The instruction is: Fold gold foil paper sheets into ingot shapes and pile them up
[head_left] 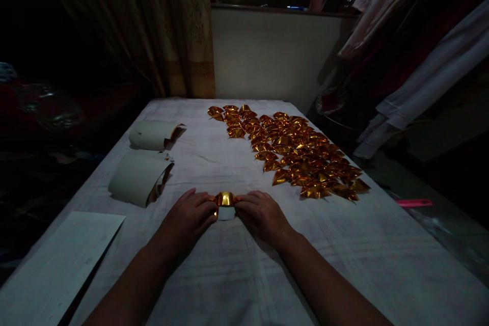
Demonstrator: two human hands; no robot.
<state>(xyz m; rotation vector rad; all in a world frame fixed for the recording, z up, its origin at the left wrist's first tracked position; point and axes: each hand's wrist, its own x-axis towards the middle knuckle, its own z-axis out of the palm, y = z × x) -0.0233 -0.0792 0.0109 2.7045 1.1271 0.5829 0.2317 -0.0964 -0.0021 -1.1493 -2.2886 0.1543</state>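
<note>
With L hand (194,211) & R hand (263,213) nearest cam, pinching foil piece (226,199) at opp. ends, prob. to steady it (apart from foil pile (283,141)).

Home room, seemingly: floral curtain (175,25), hanging clothes (431,81), checked cloth (362,244) spread flat.

Can read no text, number, label or brand anywhere in such dim light. On the flat pale sheet (69,260) at lower left, only faint marks, possibly print, too dim to decipher; on the farther curled grey sheet (151,135), a small illegible smudge.
</note>
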